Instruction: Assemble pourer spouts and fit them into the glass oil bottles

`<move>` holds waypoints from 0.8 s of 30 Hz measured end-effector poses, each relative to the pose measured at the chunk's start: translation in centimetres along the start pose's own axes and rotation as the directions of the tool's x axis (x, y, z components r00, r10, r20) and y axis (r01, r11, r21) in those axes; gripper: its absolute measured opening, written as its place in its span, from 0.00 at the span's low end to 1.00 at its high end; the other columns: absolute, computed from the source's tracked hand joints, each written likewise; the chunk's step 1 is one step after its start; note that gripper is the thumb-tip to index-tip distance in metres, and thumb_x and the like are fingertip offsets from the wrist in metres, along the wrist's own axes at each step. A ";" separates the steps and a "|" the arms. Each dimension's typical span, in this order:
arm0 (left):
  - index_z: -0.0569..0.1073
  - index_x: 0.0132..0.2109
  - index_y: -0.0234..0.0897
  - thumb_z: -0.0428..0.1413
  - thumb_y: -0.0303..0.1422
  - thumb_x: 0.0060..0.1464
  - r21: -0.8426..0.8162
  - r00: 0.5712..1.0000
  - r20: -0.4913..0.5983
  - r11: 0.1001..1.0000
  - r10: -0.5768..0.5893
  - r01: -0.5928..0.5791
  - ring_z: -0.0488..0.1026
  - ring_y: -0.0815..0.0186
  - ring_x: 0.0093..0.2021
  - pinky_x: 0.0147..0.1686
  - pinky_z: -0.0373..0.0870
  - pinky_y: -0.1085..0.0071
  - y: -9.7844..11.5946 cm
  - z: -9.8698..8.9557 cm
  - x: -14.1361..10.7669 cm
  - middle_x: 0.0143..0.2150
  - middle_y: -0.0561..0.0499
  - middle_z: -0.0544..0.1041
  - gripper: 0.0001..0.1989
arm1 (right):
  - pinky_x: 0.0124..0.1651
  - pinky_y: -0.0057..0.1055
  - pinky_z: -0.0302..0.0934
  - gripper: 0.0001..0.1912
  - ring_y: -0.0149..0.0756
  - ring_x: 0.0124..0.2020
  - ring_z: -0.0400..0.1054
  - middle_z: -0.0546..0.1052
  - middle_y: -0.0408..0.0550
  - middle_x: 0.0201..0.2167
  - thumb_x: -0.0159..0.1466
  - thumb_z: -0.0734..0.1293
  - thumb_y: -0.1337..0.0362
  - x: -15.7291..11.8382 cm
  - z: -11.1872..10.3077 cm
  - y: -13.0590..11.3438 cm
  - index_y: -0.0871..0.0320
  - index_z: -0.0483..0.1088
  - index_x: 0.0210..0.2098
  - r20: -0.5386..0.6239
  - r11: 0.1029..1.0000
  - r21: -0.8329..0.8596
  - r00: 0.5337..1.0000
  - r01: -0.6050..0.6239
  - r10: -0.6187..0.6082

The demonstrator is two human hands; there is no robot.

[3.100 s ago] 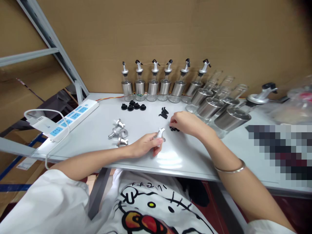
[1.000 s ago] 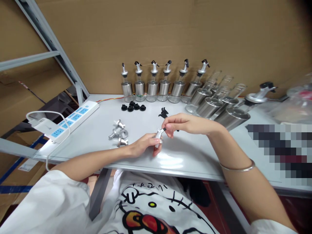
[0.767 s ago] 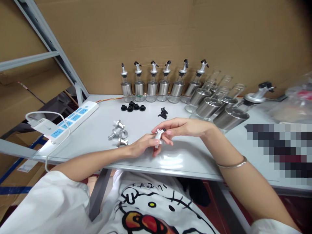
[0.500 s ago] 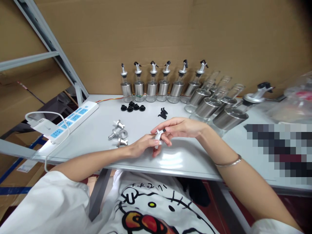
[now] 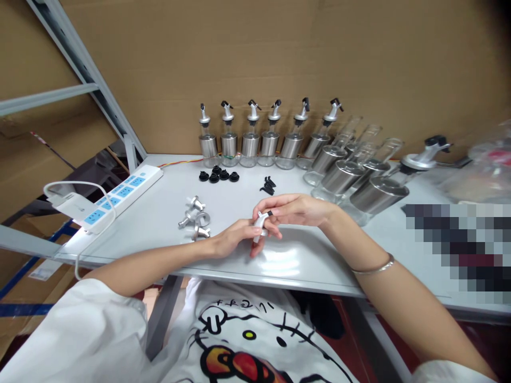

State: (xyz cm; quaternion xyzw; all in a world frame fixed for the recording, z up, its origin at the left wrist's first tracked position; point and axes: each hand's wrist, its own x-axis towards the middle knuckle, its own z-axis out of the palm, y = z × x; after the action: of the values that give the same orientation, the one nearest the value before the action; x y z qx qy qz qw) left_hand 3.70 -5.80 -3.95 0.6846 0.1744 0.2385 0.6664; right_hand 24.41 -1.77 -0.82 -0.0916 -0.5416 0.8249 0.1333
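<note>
- Brown cardboard (image 5: 255, 48) backs a smooth, pale grey table (image 5: 155, 213), which reflects the light near its front edge.
- Between the two hands, near that edge, is a silver pourer spout (image 5: 260, 224) with a small black tip (image 5: 270, 213); it is held tilted, the tip pointing up and toward the right hand.
- Reaching in from the left with the forearm low across the edge, the left hand (image 5: 237, 234) grasps the spout's body, thumb on top and fingers curled beneath.
- From the other side, the right hand (image 5: 297, 209) grasps the tip end, wrist arched, thumb against the black tip and other fingers bent behind the spout. A thin silver bangle (image 5: 373, 271) circles that forearm.
- Loose silver metal pourer parts (image 5: 203, 233) lie beyond the left forearm; round black stoppers (image 5: 224, 175) sit farther back.
- Slim black levers (image 5: 268, 185) lie just beyond the right hand.
- Glass bottles with steel sleeves (image 5: 250, 143) stand along the back.
</note>
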 end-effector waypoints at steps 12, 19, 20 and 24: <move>0.71 0.29 0.34 0.44 0.47 0.55 0.123 0.998 -0.011 0.991 -0.060 0.061 0.63 0.66 0.26 0.37 0.62 0.65 1.1 0.2 0.0 0.20 0.52 0.69 0.22 | 0.36 0.29 0.56 0.14 0.27 0.26 0.60 0.64 0.38 0.23 0.65 0.66 0.62 0.3 0.3 0.0 0.65 0.68 0.47 -0.046 0.997 -0.066 0.998 0.035 -0.038; 0.67 0.24 0.35 0.45 0.46 0.55 0.107 0.998 0.003 0.992 -0.064 0.063 0.63 0.67 0.25 0.35 0.62 0.66 0.9 0.2 -0.1 0.21 0.51 0.69 0.21 | 0.32 0.28 0.52 0.14 0.26 0.24 0.54 0.61 0.37 0.21 0.65 0.67 0.59 0.2 0.6 -0.1 0.63 0.69 0.45 -0.088 0.979 -0.200 0.995 0.037 -0.055; 0.67 0.24 0.35 0.45 0.46 0.55 0.100 0.998 0.009 0.993 -0.066 0.064 0.64 0.68 0.25 0.35 0.62 0.66 0.8 0.2 -0.1 0.21 0.51 0.69 0.21 | 0.32 0.28 0.52 0.14 0.26 0.24 0.54 0.61 0.37 0.21 0.65 0.67 0.58 0.2 0.8 -0.2 0.63 0.70 0.45 -0.093 0.972 -0.233 0.994 0.035 -0.058; 0.67 0.26 0.34 0.46 0.45 0.56 0.022 0.999 -0.022 0.999 -0.047 0.047 0.64 0.68 0.24 0.33 0.62 0.67 0.5 0.2 0.0 0.21 0.51 0.69 0.20 | 0.32 0.28 0.53 0.17 0.25 0.23 0.56 0.66 0.38 0.23 0.63 0.68 0.54 0.2 1.4 -1.0 0.62 0.70 0.44 -0.211 0.904 -0.427 0.972 0.003 -0.103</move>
State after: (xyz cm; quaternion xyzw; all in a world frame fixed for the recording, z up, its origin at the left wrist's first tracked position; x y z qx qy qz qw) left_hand 3.72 -5.98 -3.48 0.6853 0.2003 0.2281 0.6620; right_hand 23.93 -2.51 0.67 -0.1976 -0.6911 0.6676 0.1942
